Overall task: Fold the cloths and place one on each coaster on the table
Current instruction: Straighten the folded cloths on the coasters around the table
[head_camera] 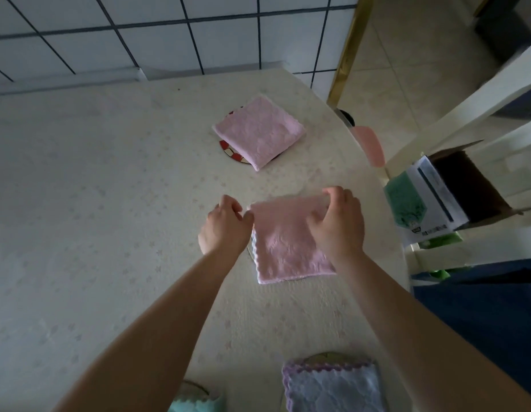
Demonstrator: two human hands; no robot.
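A folded pink cloth (283, 245) lies in the middle of the table. My left hand (225, 226) pinches its far left corner. My right hand (337, 221) grips its far right corner, fingers curled over the edge. A thin sliver of a coaster shows under its left side, mostly hidden. Farther back, another folded pink cloth (259, 132) lies on a round red-and-white coaster (228, 148). At the near edge a folded lilac-and-blue cloth (332, 388) covers a coaster (325, 356). A teal cloth (195, 404) on another coaster (192, 388) peeks in at the bottom.
The table (94, 203) has a pale flowered cover and stands against a tiled wall. To the right, a white chair (466, 120) holds an open cardboard box (472, 185) and packaged green cloths (407, 203). A pink object (371, 145) hangs past the table's right edge.
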